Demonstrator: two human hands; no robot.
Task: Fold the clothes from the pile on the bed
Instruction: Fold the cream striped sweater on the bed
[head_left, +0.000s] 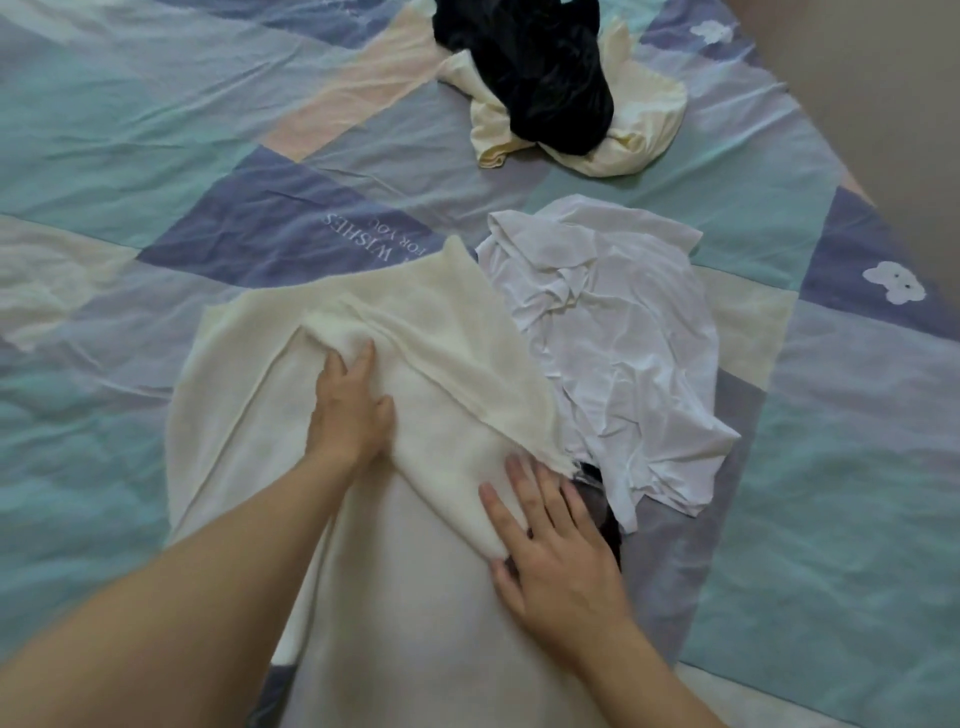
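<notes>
A cream knit garment (415, 322) lies spread on the bed in front of me, with one part folded diagonally across its body. My left hand (349, 410) lies on the garment's middle, its fingertips tucked under a bunched fold. My right hand (550, 535) rests flat with straight fingers on the folded edge at the garment's right side. A crumpled white shirt (618, 353) lies just right of the cream garment. Farther back, a black garment (540, 78) sits heaped on a pale yellow one (649, 124).
The bed is covered by a patchwork sheet (156, 156) in teal, lilac, pink and cream with printed lettering. A dark item (602, 514) peeks out beside my right hand, under the white shirt's edge. A beige wall (893, 104) borders the bed at the right.
</notes>
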